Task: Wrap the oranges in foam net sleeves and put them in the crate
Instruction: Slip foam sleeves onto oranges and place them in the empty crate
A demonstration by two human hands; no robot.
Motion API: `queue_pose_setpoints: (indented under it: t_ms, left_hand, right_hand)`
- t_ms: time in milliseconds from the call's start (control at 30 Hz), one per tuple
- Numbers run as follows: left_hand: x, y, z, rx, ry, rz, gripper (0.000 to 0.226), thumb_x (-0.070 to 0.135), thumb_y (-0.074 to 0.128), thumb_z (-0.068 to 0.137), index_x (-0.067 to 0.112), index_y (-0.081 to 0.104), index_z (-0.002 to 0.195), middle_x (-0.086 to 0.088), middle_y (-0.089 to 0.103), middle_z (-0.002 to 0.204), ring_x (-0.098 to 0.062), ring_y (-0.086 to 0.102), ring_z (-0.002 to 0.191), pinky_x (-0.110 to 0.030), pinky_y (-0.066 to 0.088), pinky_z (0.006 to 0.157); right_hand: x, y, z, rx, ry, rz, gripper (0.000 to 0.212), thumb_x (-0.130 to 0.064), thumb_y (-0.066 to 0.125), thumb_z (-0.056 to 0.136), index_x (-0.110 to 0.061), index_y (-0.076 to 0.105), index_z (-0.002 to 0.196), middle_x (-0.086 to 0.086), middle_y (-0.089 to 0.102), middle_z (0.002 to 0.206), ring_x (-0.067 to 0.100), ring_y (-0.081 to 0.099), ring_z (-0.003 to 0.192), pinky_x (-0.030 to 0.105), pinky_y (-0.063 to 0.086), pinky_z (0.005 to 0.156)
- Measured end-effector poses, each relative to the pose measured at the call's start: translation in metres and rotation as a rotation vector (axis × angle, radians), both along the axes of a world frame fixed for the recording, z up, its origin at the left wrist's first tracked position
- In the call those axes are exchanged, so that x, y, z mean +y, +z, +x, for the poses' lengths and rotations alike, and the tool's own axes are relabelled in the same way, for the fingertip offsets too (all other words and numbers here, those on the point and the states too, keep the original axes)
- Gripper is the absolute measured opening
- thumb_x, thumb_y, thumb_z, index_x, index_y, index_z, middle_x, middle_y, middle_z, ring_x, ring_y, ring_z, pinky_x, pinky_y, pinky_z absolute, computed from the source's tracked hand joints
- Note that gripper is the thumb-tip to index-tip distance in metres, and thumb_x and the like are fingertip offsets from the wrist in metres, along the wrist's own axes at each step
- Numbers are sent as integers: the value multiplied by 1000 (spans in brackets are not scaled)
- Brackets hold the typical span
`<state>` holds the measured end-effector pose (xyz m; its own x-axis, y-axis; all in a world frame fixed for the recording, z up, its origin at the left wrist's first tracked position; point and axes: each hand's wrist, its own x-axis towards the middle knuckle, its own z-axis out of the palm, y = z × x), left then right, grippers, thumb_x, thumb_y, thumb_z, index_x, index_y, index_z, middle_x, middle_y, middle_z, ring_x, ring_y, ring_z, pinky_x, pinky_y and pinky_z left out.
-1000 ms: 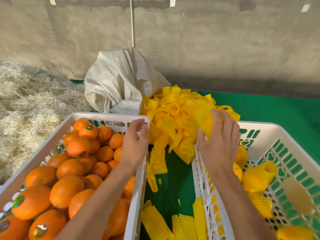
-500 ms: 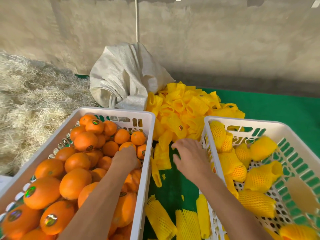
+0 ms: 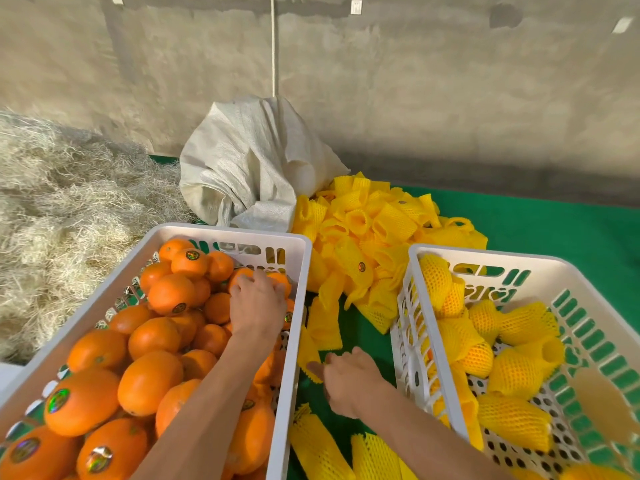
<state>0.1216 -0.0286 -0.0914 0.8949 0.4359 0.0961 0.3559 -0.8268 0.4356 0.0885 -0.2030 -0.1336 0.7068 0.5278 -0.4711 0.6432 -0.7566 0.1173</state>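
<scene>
While the left hand (image 3: 257, 303) curls its grip over a firm, round orange (image 3: 242, 276) at the twelve o'clock end of the full crate (image 3: 294, 306), the right hand (image 3: 349, 379) pinches a soft, feather-light foam net sleeve (image 3: 310, 355) lying in the gap. The orange probably wants a whole-palm hold, and the sleeve looks best taken at its open rim. The white crate walls stand close at nine and three o'clock of that gap, with freer room above the half-filled crate (image 3: 426, 334) of sleeved oranges (image 3: 474, 355).

Rough grey concrete wall (image 3: 415, 98) across the back, stained in patches. Thin white cord (image 3: 274, 43) hangs down it. Green mat (image 3: 561, 233) covers the floor on the right. Pale straw heap (image 3: 62, 209) along the left edge. Crumpled white woven sack (image 3: 249, 164) slumped against the wall's foot. Light even, soft.
</scene>
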Motion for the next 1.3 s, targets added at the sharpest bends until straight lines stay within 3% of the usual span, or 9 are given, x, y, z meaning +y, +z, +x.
queue_pose_setpoints:
  t_ms: [333, 533, 633, 767, 833, 933, 1067, 1167, 1300]
  left_hand:
    - [-8, 6, 2, -447, -136, -295, 54, 46, 51, 106, 10, 49, 147, -12, 60, 138, -28, 52, 127, -49, 47, 107]
    - [-15, 6, -2, -655, -141, -508, 53, 55, 50, 106, 24, 46, 149, 6, 55, 141, -5, 51, 127, -25, 46, 105]
    - [-19, 14, -4, -719, -264, -567, 48, 51, 52, 107, 28, 46, 148, 17, 54, 138, -2, 53, 128, -12, 44, 99]
    - [-33, 19, -8, -670, -357, -744, 47, 50, 54, 104, 29, 51, 146, 23, 62, 127, -3, 62, 117, -16, 52, 88]
    - [-37, 18, -8, -645, -367, -807, 44, 44, 55, 105, 26, 52, 145, 31, 65, 118, 2, 66, 105, -14, 53, 81]
    - [-35, 12, -5, -593, -370, -867, 37, 33, 55, 108, 28, 50, 144, 35, 68, 98, 6, 64, 84, -17, 53, 74]
    - [-36, 10, -4, -559, -376, -923, 34, 34, 52, 108, 36, 48, 142, 31, 67, 112, 1, 67, 101, -17, 54, 84]
    - [-36, 9, -4, -545, -357, -951, 37, 38, 47, 108, 36, 44, 145, 33, 64, 116, 1, 64, 110, -18, 54, 88]
    - [-35, 8, -4, -541, -334, -947, 43, 42, 41, 109, 30, 43, 150, 25, 61, 124, 0, 61, 118, -32, 55, 99]
  right_hand:
    - [5, -2, 1, 10, 83, -98, 69, -33, 59, 100, -33, 23, 159, 14, 13, 168, 43, 46, 135, 54, 32, 115]
    - [-3, 6, 6, -55, -86, 47, 63, -25, 59, 98, -15, 30, 153, 12, 34, 157, 38, 55, 123, 52, 41, 105]
    - [-6, 18, 14, -167, -206, 284, 39, -15, 54, 98, -16, 55, 137, 7, 57, 129, 27, 63, 105, 40, 49, 88]
    - [-27, 46, 29, -361, -563, 818, 28, -18, 51, 99, -27, 73, 113, -10, 72, 98, 14, 67, 84, 27, 45, 62]
    - [-39, 55, 34, -317, -727, 1188, 21, -23, 58, 96, -31, 76, 93, -19, 70, 74, 1, 63, 67, 28, 48, 61]
    - [-44, 58, 36, -231, -821, 1497, 38, -22, 57, 98, -32, 61, 62, -17, 48, 50, 2, 45, 49, 20, 33, 49]
    - [-39, 61, 39, -88, -902, 1699, 13, -16, 66, 97, -21, 76, 104, -12, 76, 90, 4, 70, 83, 18, 54, 71]
    - [-40, 60, 43, -32, -945, 1822, 16, -15, 73, 92, -19, 72, 107, -3, 76, 97, 11, 72, 91, 21, 57, 74]
    - [-41, 61, 47, -18, -1020, 1903, 17, -8, 71, 92, -13, 65, 107, 16, 70, 104, 28, 69, 96, 42, 59, 81]
